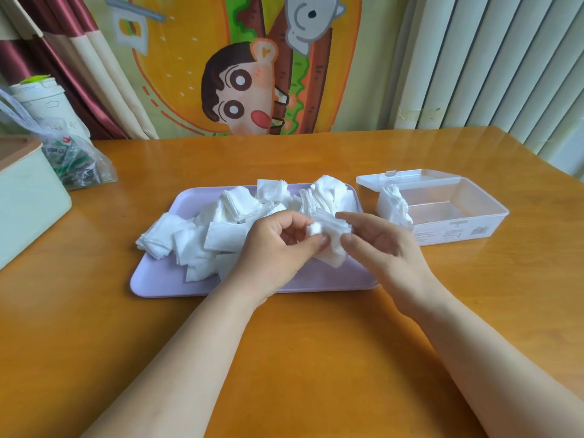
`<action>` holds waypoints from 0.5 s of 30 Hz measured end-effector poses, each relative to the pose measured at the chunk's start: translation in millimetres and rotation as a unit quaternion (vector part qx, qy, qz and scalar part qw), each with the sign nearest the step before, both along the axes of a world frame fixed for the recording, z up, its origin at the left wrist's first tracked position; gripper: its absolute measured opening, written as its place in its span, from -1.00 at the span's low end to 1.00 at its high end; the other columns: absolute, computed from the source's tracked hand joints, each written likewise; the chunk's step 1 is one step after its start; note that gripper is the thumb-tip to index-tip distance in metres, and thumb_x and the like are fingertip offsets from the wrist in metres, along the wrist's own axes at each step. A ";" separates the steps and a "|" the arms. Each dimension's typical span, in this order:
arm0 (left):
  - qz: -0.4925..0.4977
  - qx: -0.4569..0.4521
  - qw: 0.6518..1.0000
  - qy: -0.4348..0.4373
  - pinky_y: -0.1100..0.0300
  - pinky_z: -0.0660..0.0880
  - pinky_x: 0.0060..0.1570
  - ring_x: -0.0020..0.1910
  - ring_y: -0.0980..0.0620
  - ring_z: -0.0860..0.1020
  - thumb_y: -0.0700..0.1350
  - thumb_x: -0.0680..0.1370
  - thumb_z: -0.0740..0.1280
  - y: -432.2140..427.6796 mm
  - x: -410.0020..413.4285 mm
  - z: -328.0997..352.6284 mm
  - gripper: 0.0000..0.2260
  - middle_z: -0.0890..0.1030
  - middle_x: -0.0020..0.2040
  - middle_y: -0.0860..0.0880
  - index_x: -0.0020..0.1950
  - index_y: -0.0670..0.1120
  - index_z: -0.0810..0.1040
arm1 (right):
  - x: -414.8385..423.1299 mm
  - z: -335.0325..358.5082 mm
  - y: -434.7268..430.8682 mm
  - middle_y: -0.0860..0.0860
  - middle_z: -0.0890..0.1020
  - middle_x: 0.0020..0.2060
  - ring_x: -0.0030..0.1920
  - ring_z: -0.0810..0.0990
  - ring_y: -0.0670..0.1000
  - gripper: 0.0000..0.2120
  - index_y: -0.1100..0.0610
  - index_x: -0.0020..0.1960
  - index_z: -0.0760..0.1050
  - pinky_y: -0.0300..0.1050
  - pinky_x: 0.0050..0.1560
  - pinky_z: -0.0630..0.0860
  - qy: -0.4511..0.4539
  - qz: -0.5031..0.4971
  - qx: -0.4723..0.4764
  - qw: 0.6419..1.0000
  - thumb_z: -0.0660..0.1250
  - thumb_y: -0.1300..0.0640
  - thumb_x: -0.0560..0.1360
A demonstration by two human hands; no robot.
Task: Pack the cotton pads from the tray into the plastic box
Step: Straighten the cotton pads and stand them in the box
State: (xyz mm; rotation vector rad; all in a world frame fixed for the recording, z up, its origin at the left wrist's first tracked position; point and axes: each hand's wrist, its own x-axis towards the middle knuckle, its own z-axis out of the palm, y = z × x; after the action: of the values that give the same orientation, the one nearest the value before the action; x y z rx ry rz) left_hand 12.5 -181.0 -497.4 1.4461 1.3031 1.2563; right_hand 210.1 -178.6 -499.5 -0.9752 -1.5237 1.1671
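Note:
A lilac tray [164, 284] lies in the middle of the wooden table, heaped with several loose white cotton pads [196, 241]. Over its right half, my left hand [278, 251] and my right hand [376, 245] together hold a small stack of cotton pads [331, 227], fingers curled round its two sides. To the right stands the clear plastic box [458, 230] with its lid open behind it. A bunch of pads [392, 205] leans in the box's left end; the remainder of the box shows bare floor.
A pale green container [28, 203] stands at the left table edge, with a clear bag of small packets [76, 162] and a white paper cup [41, 102] behind it. A cartoon curtain hangs behind the table. Bare wood lies in front of the tray.

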 end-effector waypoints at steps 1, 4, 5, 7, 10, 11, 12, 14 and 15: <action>0.005 0.000 1.000 0.003 0.25 0.49 -0.15 -0.24 0.13 0.51 -0.15 0.48 0.59 -0.3 0.6 -0.2 -0.87 0.62 -0.23 0.04 -0.08 -0.03 0.67 | -0.2 -0.5 -0.3 -0.16 0.62 -0.21 -0.14 0.58 -0.14 -0.57 0.07 0.32 0.60 -0.26 -0.05 0.48 -0.010 0.005 0.004 1.000 0.57 0.04 0.49; 0.019 -0.007 0.999 0.031 0.29 0.49 -0.18 -0.28 0.15 0.50 -0.11 0.46 0.61 -0.2 0.2 1.1 -0.73 0.59 -0.24 0.01 0.07 0.05 0.61 | -2.6 -1.8 -0.8 -0.19 0.72 -0.13 -0.08 0.69 -0.17 -0.58 0.07 0.28 0.60 -0.22 0.05 0.59 -0.079 -0.031 0.039 0.996 0.60 0.14 0.46; 0.010 -0.015 0.999 0.045 0.32 0.48 -0.20 -0.30 0.16 0.50 -0.11 0.46 0.61 -0.2 -1.2 2.0 -0.66 0.56 -0.26 0.04 0.16 0.08 0.59 | -1.7 -2.8 0.6 -0.17 0.73 -0.08 -0.02 0.71 -0.15 -0.65 0.04 0.25 0.61 -0.16 0.10 0.60 -0.102 -0.043 0.050 0.993 0.56 0.21 0.50; -0.027 -0.033 0.996 0.079 0.34 0.47 -0.21 -0.33 0.19 0.50 -0.11 0.48 0.59 -0.8 -3.0 2.2 -0.56 0.54 -0.28 0.09 0.30 0.13 0.56 | 1.8 -3.1 2.1 -0.19 0.72 0.01 0.05 0.69 -0.14 -0.66 -0.01 0.20 0.62 -0.15 0.18 0.58 -0.132 -0.045 0.056 0.989 0.44 0.35 0.54; -0.060 -0.031 0.989 0.128 0.31 0.43 -0.28 -0.40 0.21 0.45 -0.14 0.51 0.56 -2.3 0.2 -1.1 -0.68 0.52 -0.36 0.15 0.22 0.07 0.64 | 2.9 -1.8 1.1 -0.19 0.68 0.10 0.13 0.65 -0.10 -0.50 -0.05 0.22 0.58 -0.20 0.19 0.56 -0.166 -0.034 0.059 0.984 0.26 0.47 0.50; -0.059 -0.028 0.989 0.132 0.31 0.42 -0.30 -0.40 0.20 0.44 -0.15 0.51 0.56 -2.6 1.1 -2.0 -0.73 0.52 -0.35 0.13 0.16 0.06 0.66 | 2.1 -2.4 0.1 -0.19 0.66 0.14 0.18 0.63 -0.11 -0.45 -0.06 0.26 0.56 -0.24 0.21 0.55 -0.172 -0.032 0.057 0.983 0.23 0.48 0.49; -0.057 -0.027 0.989 0.133 0.31 0.43 -0.30 -0.40 0.20 0.45 -0.15 0.50 0.56 -2.6 1.4 -2.5 -0.76 0.53 -0.34 0.11 0.12 0.06 0.66 | 0.7 -2.8 -0.8 -0.20 0.63 0.19 0.23 0.59 -0.16 -0.40 -0.06 0.32 0.53 -0.28 0.25 0.51 -0.173 -0.034 0.051 0.983 0.20 0.50 0.48; -0.055 -0.026 0.989 0.132 0.31 0.43 -0.30 -0.39 0.19 0.46 -0.14 0.50 0.56 -2.1 1.1 -2.6 -0.78 0.55 -0.31 0.07 0.09 0.08 0.66 | -1.2 -2.1 -1.8 -0.21 0.57 0.30 0.31 0.50 -0.29 -0.34 -0.05 0.45 0.45 -0.33 0.35 0.41 -0.173 -0.039 0.040 0.983 0.18 0.50 0.50; -0.056 -0.026 0.990 0.131 0.31 0.43 -0.30 -0.39 0.19 0.46 -0.13 0.51 0.55 -1.8 1.2 -2.5 -0.79 0.55 -0.31 0.06 0.10 0.08 0.66 | -2.0 -2.0 -2.0 -0.21 0.54 0.35 0.33 0.46 -0.35 -0.32 -0.03 0.51 0.41 -0.35 0.36 0.41 -0.176 -0.040 0.037 0.983 0.18 0.49 0.51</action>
State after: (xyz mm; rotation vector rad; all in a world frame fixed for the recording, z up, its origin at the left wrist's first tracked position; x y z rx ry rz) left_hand 13.6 -182.8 -499.9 1.6642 1.3929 0.9772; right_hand 208.1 -180.7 -501.5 -1.2274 -1.7722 0.9082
